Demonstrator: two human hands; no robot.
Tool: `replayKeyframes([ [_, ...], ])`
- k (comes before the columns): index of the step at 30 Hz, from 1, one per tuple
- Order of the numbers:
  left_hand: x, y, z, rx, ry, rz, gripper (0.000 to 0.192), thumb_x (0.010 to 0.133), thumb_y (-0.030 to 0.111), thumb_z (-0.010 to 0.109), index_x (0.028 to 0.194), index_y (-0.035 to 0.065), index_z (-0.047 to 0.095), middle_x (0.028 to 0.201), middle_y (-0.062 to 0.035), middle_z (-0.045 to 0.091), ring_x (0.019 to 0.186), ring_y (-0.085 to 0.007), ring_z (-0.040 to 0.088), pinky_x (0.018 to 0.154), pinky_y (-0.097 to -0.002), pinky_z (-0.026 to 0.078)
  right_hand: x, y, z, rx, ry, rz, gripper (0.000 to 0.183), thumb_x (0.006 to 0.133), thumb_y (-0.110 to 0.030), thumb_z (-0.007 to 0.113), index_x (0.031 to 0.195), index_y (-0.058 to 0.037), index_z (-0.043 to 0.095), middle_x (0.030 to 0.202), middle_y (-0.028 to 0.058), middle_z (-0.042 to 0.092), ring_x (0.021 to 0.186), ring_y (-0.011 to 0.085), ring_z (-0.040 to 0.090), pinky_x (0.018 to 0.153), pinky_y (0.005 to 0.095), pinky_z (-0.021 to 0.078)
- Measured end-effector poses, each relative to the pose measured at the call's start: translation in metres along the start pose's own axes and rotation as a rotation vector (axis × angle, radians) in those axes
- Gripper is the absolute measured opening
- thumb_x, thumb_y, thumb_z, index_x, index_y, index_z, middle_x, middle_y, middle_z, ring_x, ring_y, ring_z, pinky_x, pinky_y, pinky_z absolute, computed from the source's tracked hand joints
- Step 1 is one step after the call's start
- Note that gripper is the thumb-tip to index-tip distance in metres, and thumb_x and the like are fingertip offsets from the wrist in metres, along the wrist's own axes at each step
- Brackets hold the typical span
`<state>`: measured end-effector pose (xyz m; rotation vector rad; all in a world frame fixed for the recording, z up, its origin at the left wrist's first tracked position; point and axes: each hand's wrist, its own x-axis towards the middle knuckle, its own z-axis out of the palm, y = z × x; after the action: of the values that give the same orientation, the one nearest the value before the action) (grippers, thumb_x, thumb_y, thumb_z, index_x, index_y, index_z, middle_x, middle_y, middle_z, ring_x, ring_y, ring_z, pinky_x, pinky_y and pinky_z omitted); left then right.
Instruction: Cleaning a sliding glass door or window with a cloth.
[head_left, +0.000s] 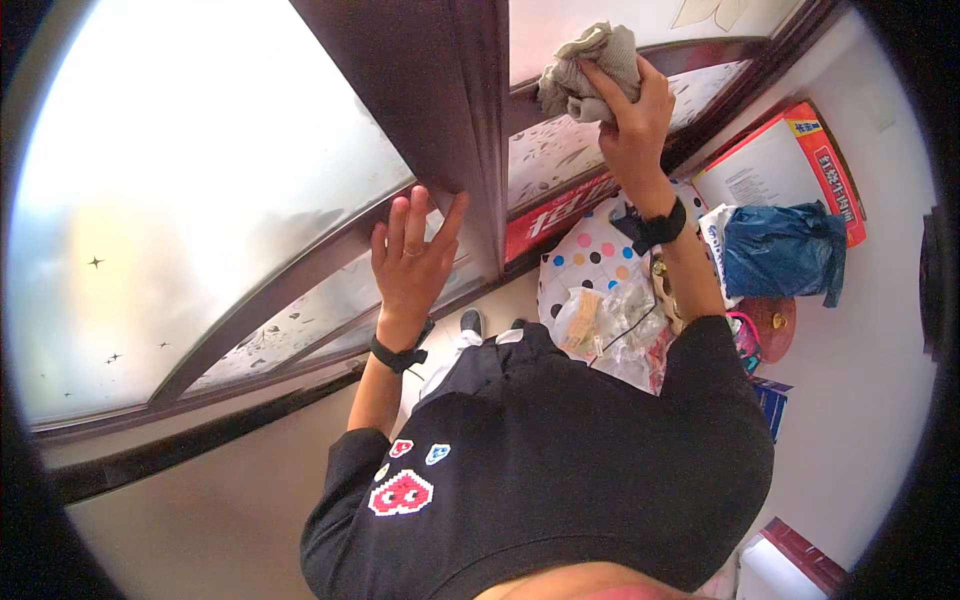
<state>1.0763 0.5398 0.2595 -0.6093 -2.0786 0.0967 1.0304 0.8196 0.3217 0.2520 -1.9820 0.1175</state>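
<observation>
My right hand (637, 120) grips a crumpled grey-beige cloth (592, 67) at the upper right, in front of a glass panel (555, 161) with a dark brown frame. Spread fingers of my left hand (416, 240) rest against the dark brown frame (450, 112) of a frosted glass door (210, 150), near its edge; that hand holds nothing. The door glass bears small star marks, and a curved dark rail crosses its lower part. Black bands are around both my wrists.
At right stand a polka-dot covered surface (570, 240) with clear plastic bags (626, 322), a red and white carton (832, 172) and a dark blue plastic bag (784, 251). A red box (555, 225) is behind the frame. Pale floor tiles (510, 300) show by my shoes.
</observation>
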Motion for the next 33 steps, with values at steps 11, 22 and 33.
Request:
replayKeyframes([
  [11, -0.003, 0.002, -0.004, -0.04, -0.01, -0.066, 0.051, 0.073, 0.022, 0.057, 0.12, 0.0375, 0.046, 0.138, -0.0029, 0.029, 0.127, -0.0192, 0.026, 0.102, -0.0362, 0.019, -0.006, -0.039, -0.005, 0.008, -0.047, 0.137, 0.051, 0.063, 0.004, 0.051, 0.106, -0.0221, 0.062, 0.107, 0.0137, 0.048, 0.097, 0.0296, 0.046, 0.075, 0.0394, 0.0368],
  [22, -0.006, 0.011, 0.018, -0.047, 0.062, -0.073, 0.049, 0.074, 0.027, 0.058, 0.121, 0.0367, 0.045, 0.139, -0.0032, 0.027, 0.13, -0.0204, 0.021, 0.104, -0.0396, 0.012, -0.016, -0.022, 0.008, 0.182, 0.012, 0.44, 0.072, 0.057, 0.009, 0.045, 0.124, -0.0167, 0.048, 0.097, 0.0198, 0.042, 0.091, 0.0341, 0.045, 0.084, 0.0355, 0.0358],
  [33, -0.012, 0.003, 0.016, -0.01, 0.015, -0.013, 0.053, 0.072, 0.031, 0.059, 0.122, 0.0399, 0.043, 0.14, -0.0037, 0.023, 0.131, -0.0225, 0.016, 0.105, -0.0421, 0.008, -0.011, -0.021, 0.022, 0.171, 0.02, 0.566, 0.085, 0.058, 0.01, 0.049, 0.135, -0.0143, 0.026, 0.11, 0.0287, 0.037, 0.106, 0.0451, 0.038, 0.094, 0.041, 0.0297],
])
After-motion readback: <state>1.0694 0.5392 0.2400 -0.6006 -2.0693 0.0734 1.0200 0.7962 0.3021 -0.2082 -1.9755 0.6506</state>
